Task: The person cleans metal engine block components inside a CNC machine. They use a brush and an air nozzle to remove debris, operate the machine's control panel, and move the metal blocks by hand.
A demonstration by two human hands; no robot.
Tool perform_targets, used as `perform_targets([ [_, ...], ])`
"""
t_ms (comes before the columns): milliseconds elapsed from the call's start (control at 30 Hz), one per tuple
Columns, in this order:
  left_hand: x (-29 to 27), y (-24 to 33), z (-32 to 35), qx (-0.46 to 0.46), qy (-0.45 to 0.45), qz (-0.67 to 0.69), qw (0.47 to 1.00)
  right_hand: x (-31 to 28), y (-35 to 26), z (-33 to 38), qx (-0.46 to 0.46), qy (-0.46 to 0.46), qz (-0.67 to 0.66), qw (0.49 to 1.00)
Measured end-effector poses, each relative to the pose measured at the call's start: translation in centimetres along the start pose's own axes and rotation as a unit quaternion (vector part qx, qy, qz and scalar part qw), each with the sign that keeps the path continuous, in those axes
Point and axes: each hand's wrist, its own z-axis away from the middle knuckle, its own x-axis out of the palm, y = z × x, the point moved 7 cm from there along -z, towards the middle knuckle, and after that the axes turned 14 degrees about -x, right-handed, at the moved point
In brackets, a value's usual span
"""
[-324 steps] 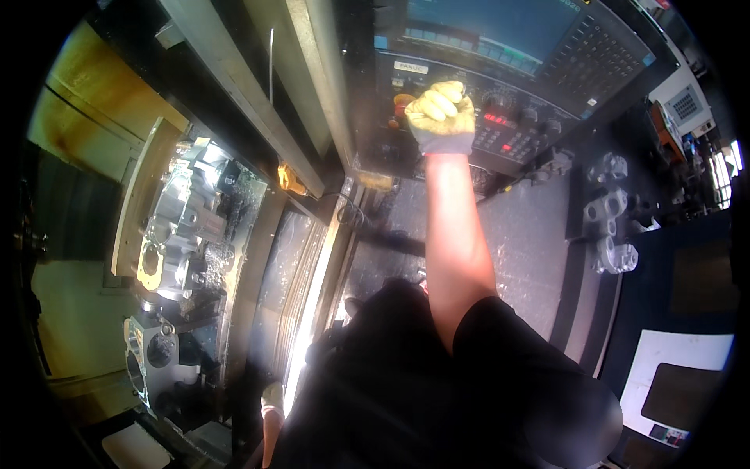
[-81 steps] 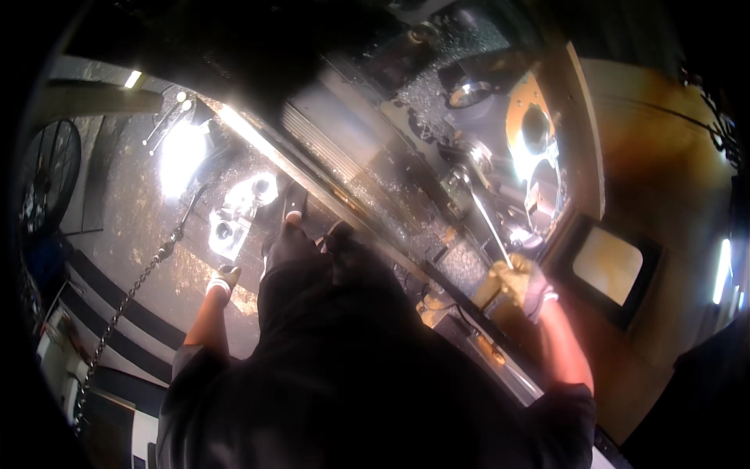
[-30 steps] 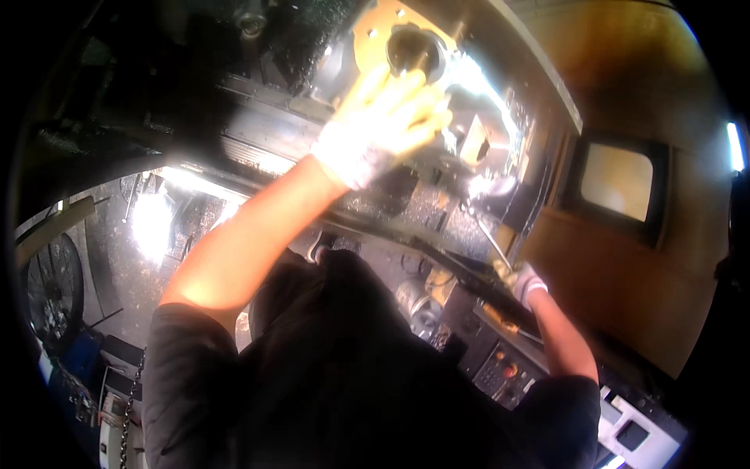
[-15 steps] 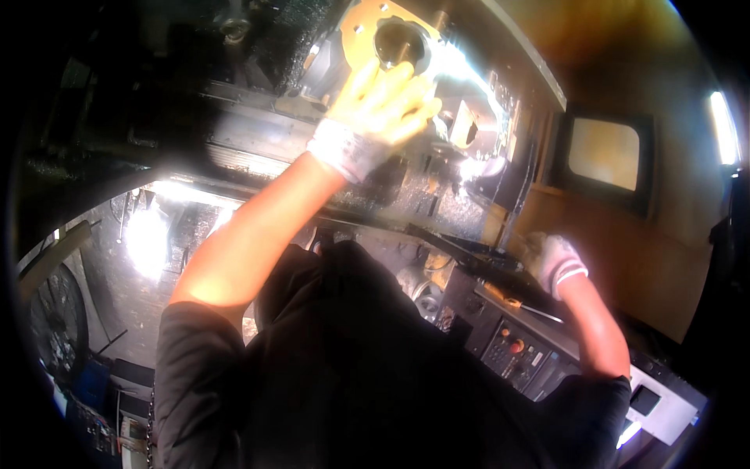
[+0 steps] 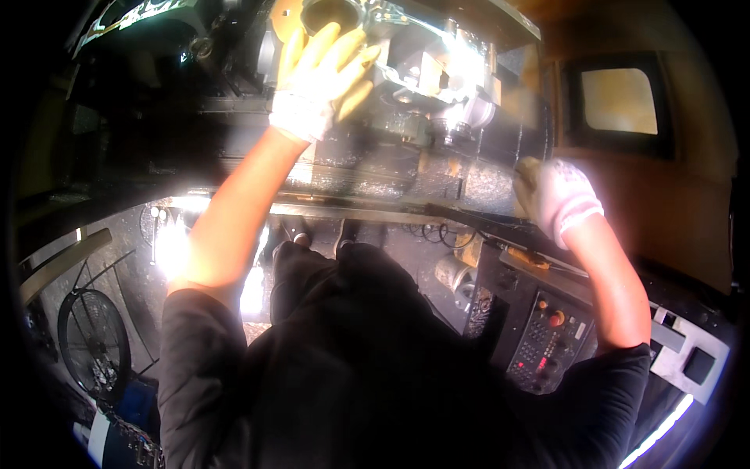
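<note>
My left hand (image 5: 322, 74), in a yellow-palmed work glove with a white cuff, reaches to the far middle with its fingers spread. The fingertips lie at or just over the near edge of a bright metal casting (image 5: 291, 22) with a large round bore (image 5: 331, 14); glare hides whether they touch. At the right, my right hand (image 5: 556, 195) wears the same kind of glove. Its fingers are curled closed beside the machine's right end, and what they hold, if anything, is hidden.
Below my right hand, an orange-handled tool (image 5: 527, 258) lies on a ledge above a control panel (image 5: 547, 336) with buttons. A brown panel with a window (image 5: 621, 102) stands at the right. A metal rail (image 5: 375, 213) crosses before me. A spoked wheel (image 5: 94, 344) is at the lower left.
The view has shifted, so the casting sits farther up and left. My right hand has moved forward, away from the orange-handled tool. My left hand stays by the bore with fingers more spread.
</note>
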Motion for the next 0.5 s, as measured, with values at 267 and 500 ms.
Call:
perform_targets([
  [267, -0.7, 1.4, -0.2, 0.023, -0.005, -0.034, 0.999, -0.5, -0.8, -0.5, -0.061, 0.076, 0.013, 0.995],
  [500, -0.7, 1.7, 0.0, 0.024, 0.013, -0.051, 0.998, -3.1, -6.4, -1.1, -0.136, 0.143, 0.054, 0.979],
])
